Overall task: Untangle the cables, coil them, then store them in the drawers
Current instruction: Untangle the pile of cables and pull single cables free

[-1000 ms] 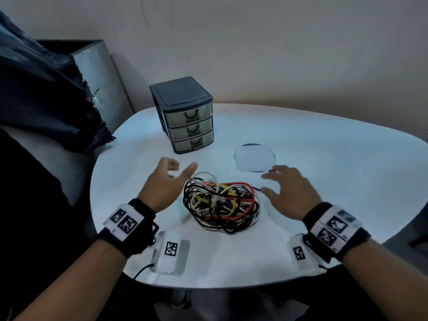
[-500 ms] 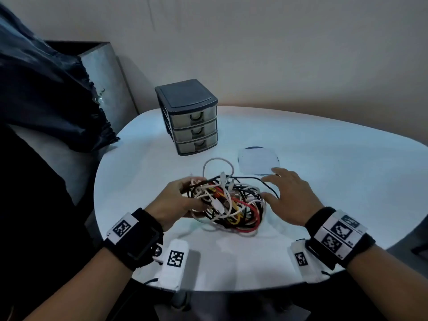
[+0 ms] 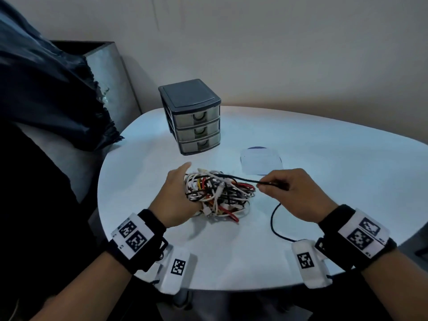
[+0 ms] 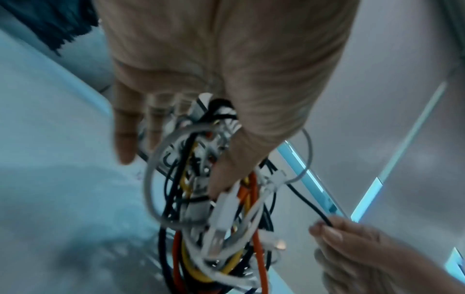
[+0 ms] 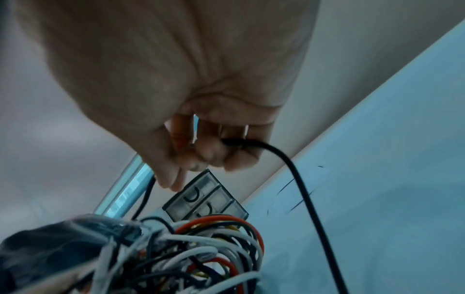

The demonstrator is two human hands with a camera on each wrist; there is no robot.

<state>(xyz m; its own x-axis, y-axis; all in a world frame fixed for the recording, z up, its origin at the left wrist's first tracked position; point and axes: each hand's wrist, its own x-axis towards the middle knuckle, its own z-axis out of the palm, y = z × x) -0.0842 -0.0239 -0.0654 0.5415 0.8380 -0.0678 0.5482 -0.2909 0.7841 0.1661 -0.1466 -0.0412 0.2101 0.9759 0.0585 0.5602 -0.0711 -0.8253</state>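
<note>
A thin black cable (image 3: 243,179) is pinched between the thumb and curled fingertips (image 5: 173,179) of the right hand (image 3: 298,193), and is drawn taut from the tangle while its slack trails in a loop over the white oval table (image 3: 324,170) toward the right wrist. The tangled bundle of white, black, red, orange and yellow cables (image 3: 217,195) is gripped by the left hand (image 3: 178,193), whose thumb is pressed into the wires and whose fingers, seen from the left wrist, are wrapped loosely round the far side. Half a second ago the right hand lay flat beside the bundle and held nothing, and a second ago both hands were spread open on either side of it; since then the bundle has been taken up and one strand separated from it. From this it is judged that the untangling has only begun: no cable is freed or coiled yet. The grey plastic three-drawer cabinet (image 3: 192,119) stands beyond the bundle, well apart from it, with all three drawers closed. A pale round pad (image 3: 259,161) lies on the table behind the right hand. No brand or readable writing is made out; only black-and-white square marker codes are shown on the wrist bands (image 3: 133,237), and faint pen marks on the table cannot be read.
</note>
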